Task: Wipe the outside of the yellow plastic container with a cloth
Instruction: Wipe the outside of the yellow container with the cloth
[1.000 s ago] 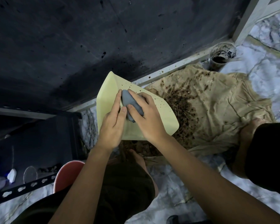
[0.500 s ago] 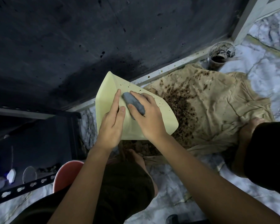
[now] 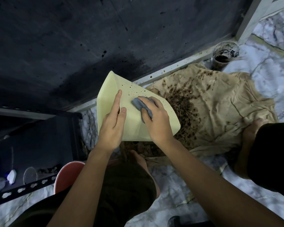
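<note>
The yellow plastic container (image 3: 111,92) is tilted with its outside wall facing me, held over a stained cloth on the floor. Small dark specks dot its upper right part. My left hand (image 3: 112,122) lies flat on its left side and steadies it, fingers pointing up. My right hand (image 3: 156,119) presses a small grey cloth (image 3: 138,104), folded into a wad, against the wall near the specks. The container's lower edge is hidden behind both hands.
A crumpled tan sheet (image 3: 220,108) with a dark brown spill covers the marble floor (image 3: 269,63). A dirty cup of dark liquid (image 3: 223,54) stands by the white frame. A black wall panel fills the top left. A red bowl (image 3: 67,176) and a black metal rack (image 3: 23,189) sit at the lower left.
My right hand has slid the grey cloth to the right and slightly up across the container wall. My left hand keeps its hold, fingers a little straighter.
</note>
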